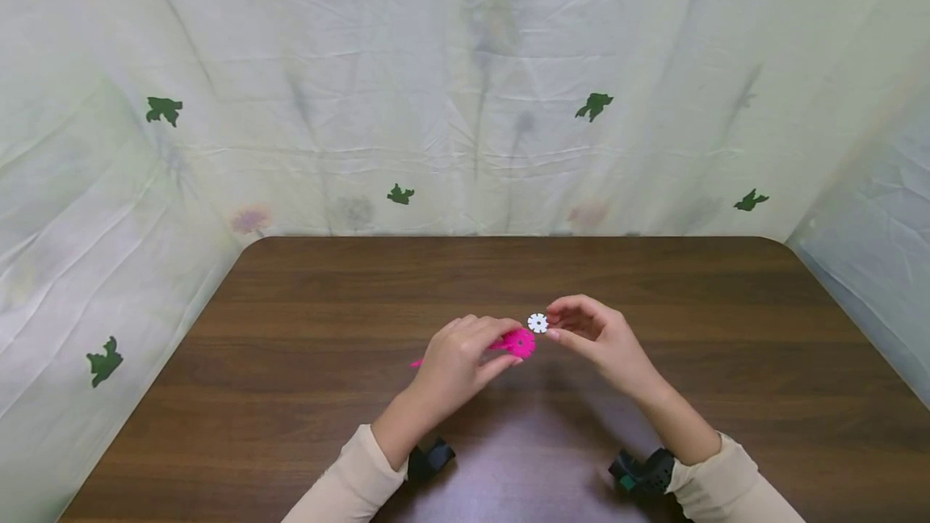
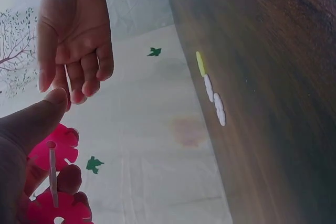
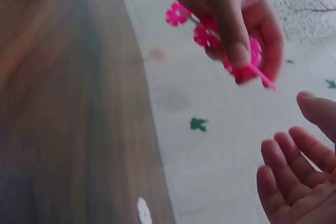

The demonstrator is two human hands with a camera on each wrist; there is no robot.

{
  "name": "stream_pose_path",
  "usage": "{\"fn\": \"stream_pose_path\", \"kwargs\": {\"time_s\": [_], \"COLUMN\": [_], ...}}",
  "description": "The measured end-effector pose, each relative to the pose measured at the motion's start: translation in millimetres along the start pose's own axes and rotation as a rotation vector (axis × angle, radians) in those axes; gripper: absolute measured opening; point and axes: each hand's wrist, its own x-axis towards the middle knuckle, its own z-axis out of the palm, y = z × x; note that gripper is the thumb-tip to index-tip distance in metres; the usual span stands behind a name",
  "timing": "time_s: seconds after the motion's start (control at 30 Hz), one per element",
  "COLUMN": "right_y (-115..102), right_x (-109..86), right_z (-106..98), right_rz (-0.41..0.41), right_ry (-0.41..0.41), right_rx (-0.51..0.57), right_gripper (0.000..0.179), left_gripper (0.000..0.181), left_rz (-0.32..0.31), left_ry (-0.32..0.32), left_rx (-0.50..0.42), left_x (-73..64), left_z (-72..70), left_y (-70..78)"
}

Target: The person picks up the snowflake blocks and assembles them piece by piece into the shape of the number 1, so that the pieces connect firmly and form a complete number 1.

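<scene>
My left hand [image 1: 465, 353] pinches a chain of pink notched plastic discs [image 1: 521, 343] between thumb and fingers, raised above the table. Several pink discs, slotted together at angles, show past the left hand [image 3: 226, 14] in the right wrist view, and the palm covers part of the chain. Just right of the chain, my right hand [image 1: 610, 345] has its fingers loosely bent and thumb apart, nothing between them. A white notched disc [image 1: 538, 323] appears beside the right fingertips in the head view; the right wrist view has a white disc [image 3: 144, 211] lying on the table.
In the left wrist view a yellow disc [image 2: 200, 63] and white discs [image 2: 219, 109] lie in a row on the brown wooden table [image 1: 327, 281]. A pale cloth [image 1: 450, 103] with green bird shapes hangs behind the table and at its sides.
</scene>
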Motion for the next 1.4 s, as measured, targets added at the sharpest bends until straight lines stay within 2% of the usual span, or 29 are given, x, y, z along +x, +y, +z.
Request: {"fn": "stream_pose_path", "kwargs": {"time_s": [0.23, 0.6, 0.83, 1.1, 1.27, 1.4], "right_y": [-3.5, 44.2, 64.6, 86.5, 92.6, 96.3], "right_x": [6.0, 7.5, 3.1, -0.8, -2.3, -4.1], "right_z": [-16.1, -41.2, -48.2, -53.9, -55.6, -56.1], "right_rz": [0.046, 0.079, 0.163, 0.207, 0.237, 0.228], "right_ry": [0.072, 0.122, 0.108, 0.103, 0.083, 0.071], "right_rx": [-0.124, -0.245, -0.312, -0.323, -0.398, -0.475], "right_gripper": [0.038, 0.048, 0.05, 0.052, 0.05, 0.046], "left_gripper": [0.037, 0.035, 0.036, 0.036, 0.036, 0.037], "left_rz": [0.019, 0.018, 0.035, 0.034, 0.023, 0.021], "left_ry": [0.027, 0.036, 0.039, 0.034, 0.027, 0.027], "left_rx": [0.013, 0.014, 0.026, 0.031, 0.028, 0.024], "left_x": [1.2, 1.7, 0.8, 0.3, 0.6, 0.4], "left_z": [-2.8, -3.7, -3.0, -3.3, -3.7, -2.9], "left_y": [-2.5, -2.5, -3.4, -3.3, -2.4, -2.2]}}
